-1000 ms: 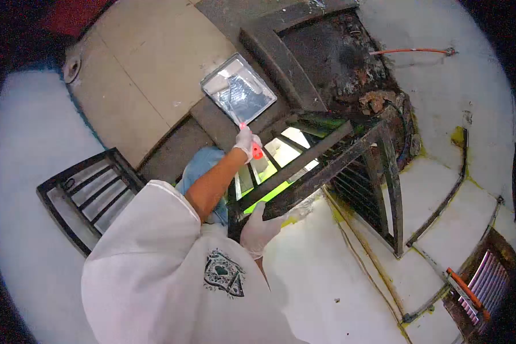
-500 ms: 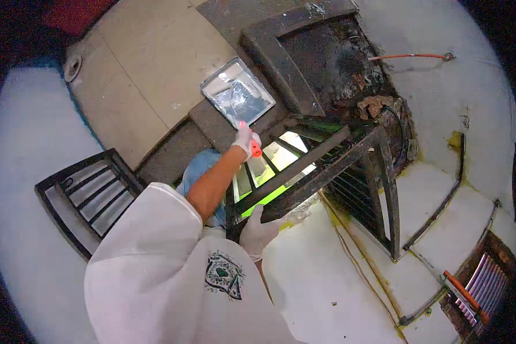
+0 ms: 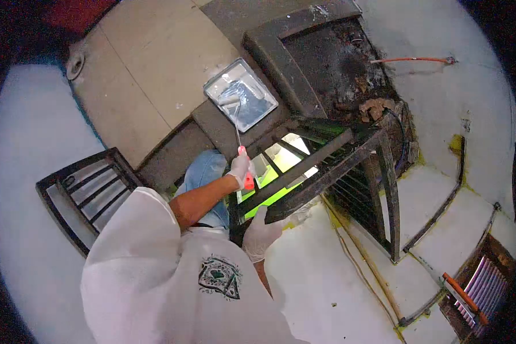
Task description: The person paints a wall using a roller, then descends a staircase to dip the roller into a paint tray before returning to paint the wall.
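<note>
My left hand (image 3: 240,170), in a pale glove, is closed round the pink-orange handle of a paint roller (image 3: 238,129). The white roller head lies in a paint tray (image 3: 217,86) wet with whitish paint. Lower down, my right hand (image 3: 262,235), also gloved, is against the lower bar of a black slatted railing (image 3: 304,198). Its thumb points up along the bar, and the fingers are partly hidden. My left forearm reaches past my jeans-clad knee (image 3: 205,172).
Another black slatted frame (image 3: 92,192) stands at the left. A dark, stained recess (image 3: 338,57) is at the top, with an orange hose (image 3: 413,59) on the wall beside it. Bright yellow-green shows behind the slats. An orange-handled tool (image 3: 464,295) lies at lower right.
My left hand has drawn the roller back toward my body, and the roller head now shows in the tray. My right hand stays at the railing.
</note>
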Motion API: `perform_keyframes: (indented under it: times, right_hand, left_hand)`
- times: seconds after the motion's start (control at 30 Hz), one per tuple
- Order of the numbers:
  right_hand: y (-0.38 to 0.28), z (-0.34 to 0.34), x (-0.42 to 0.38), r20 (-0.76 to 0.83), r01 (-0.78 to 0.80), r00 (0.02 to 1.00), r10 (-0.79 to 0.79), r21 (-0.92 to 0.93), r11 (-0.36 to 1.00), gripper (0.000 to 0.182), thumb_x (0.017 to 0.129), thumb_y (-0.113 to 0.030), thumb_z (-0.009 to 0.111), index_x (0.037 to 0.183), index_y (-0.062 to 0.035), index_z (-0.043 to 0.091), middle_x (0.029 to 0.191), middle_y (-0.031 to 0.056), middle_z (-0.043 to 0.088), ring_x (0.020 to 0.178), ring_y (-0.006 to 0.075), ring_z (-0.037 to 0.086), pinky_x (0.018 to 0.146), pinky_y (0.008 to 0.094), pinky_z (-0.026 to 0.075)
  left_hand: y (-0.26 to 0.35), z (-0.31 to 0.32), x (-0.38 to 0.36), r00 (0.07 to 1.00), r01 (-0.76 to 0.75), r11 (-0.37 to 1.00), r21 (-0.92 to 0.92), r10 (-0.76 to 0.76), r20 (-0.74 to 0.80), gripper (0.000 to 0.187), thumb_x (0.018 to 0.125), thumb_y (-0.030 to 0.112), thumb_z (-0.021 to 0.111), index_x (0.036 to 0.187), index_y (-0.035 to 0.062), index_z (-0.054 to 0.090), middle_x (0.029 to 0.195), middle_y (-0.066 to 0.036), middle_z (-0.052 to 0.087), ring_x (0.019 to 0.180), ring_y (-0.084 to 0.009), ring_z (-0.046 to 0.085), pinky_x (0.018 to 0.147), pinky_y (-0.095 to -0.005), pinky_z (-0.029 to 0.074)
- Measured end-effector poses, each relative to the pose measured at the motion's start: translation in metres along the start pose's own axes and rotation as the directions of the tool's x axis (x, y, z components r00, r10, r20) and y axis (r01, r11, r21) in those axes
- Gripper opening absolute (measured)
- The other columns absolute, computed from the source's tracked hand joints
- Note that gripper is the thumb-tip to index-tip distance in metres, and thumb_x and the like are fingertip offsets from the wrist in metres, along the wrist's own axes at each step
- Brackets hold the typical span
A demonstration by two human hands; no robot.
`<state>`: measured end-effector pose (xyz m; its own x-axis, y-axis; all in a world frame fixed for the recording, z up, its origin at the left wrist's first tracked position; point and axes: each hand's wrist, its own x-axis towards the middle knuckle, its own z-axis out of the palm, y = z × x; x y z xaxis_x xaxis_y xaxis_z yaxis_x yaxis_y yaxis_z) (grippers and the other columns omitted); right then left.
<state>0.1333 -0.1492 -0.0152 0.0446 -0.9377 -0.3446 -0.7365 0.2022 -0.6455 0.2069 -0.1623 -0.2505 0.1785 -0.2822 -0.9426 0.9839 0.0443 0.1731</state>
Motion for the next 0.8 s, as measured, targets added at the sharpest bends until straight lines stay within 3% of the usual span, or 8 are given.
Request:
perform_keyframes:
  times: [0.13,0.2,0.3,0.4,0.5,0.63,0.7,0.8]
  right_hand:
    - [0.010,0.002,-0.001,-0.035,0.056,0.998,-0.056,-0.010,0.998,0.060,0.084,-0.015,0.063,0.130,0.0105,0.034,0.110,0.0255,0.059,0.100,0.0353,0.059,0.088,0.0410,0.046]
    - [0.017,0.003,-0.001,-0.054,0.091,0.994,-0.092,-0.015,0.996,0.060,0.084,-0.016,0.063,0.130,0.0103,0.034,0.110,0.0257,0.059,0.100,0.0351,0.059,0.087,0.0403,0.046]
    - [0.023,0.004,-0.001,-0.092,0.157,0.983,-0.156,-0.001,0.988,0.060,0.084,-0.017,0.062,0.130,0.0099,0.035,0.110,0.0260,0.060,0.099,0.0347,0.060,0.085,0.0393,0.047]
    - [-0.016,-0.008,-0.005,0.016,0.027,1.000,-0.026,-0.111,0.993,0.058,0.084,-0.017,0.062,0.128,0.0112,0.037,0.111,0.0258,0.060,0.099,0.0351,0.060,0.085,0.0392,0.047]
    - [0.024,0.004,0.001,-0.072,0.134,0.988,-0.135,-0.015,0.991,0.055,0.084,-0.017,0.062,0.125,0.0117,0.039,0.111,0.0264,0.060,0.099,0.0359,0.060,0.085,0.0390,0.047]
    - [-0.013,-0.001,-0.006,-0.022,0.020,1.000,-0.020,0.009,1.000,0.055,0.085,-0.018,0.062,0.124,0.0125,0.040,0.112,0.0269,0.060,0.099,0.0359,0.061,0.084,0.0389,0.048]
    - [0.007,0.004,-0.003,-0.096,0.052,0.993,-0.065,-0.130,0.990,0.056,0.085,-0.018,0.062,0.125,0.0132,0.039,0.111,0.0274,0.060,0.099,0.0357,0.061,0.084,0.0390,0.048]
    - [0.018,0.003,-0.001,-0.082,0.094,0.991,-0.106,-0.137,0.986,0.056,0.085,-0.017,0.063,0.126,0.0126,0.039,0.110,0.0274,0.060,0.099,0.0355,0.061,0.085,0.0394,0.048]
  left_hand:
    - [0.000,-0.018,0.000,0.984,0.148,0.988,-0.035,-0.143,0.107,0.047,0.093,0.060,0.036,0.073,0.0171,0.037,0.054,0.000,0.041,0.041,-0.0147,0.039,0.037,-0.0304,0.029]
    - [0.001,-0.019,0.001,0.970,0.226,0.972,-0.059,-0.218,0.111,0.040,0.094,0.053,0.037,0.076,0.0175,0.036,0.054,0.000,0.041,0.042,-0.0139,0.039,0.037,-0.0294,0.030]
    - [0.004,-0.020,-0.001,0.976,0.194,0.981,-0.015,-0.192,0.104,0.034,0.095,0.045,0.038,0.076,0.0176,0.036,0.054,0.000,0.040,0.041,-0.0152,0.039,0.037,-0.0304,0.030]
    - [0.018,-0.013,0.011,0.987,0.124,0.988,-0.094,-0.113,0.118,0.043,0.096,0.048,0.036,0.068,0.0142,0.037,0.050,-0.002,0.038,0.039,-0.0186,0.038,0.038,-0.0345,0.032]
    - [0.041,-0.005,0.045,0.973,0.144,0.987,-0.076,-0.127,0.192,0.032,0.095,0.039,0.038,0.075,0.0140,0.037,0.051,-0.001,0.037,0.039,-0.0171,0.038,0.038,-0.0333,0.033]
    - [0.065,0.008,0.073,0.986,0.084,0.994,-0.076,-0.072,0.148,0.022,0.094,0.032,0.037,0.080,0.0155,0.036,0.052,0.001,0.036,0.039,-0.0147,0.038,0.037,-0.0313,0.032]
    - [0.072,0.010,0.072,0.988,0.064,0.996,-0.056,-0.055,0.144,0.024,0.093,0.034,0.039,0.078,0.0152,0.037,0.052,0.000,0.037,0.039,-0.0152,0.039,0.037,-0.0307,0.032]
    - [0.090,0.014,0.073,0.982,0.103,0.988,-0.114,-0.083,0.168,0.023,0.094,0.033,0.038,0.079,0.0158,0.037,0.053,0.001,0.038,0.039,-0.0130,0.038,0.035,-0.0291,0.031]
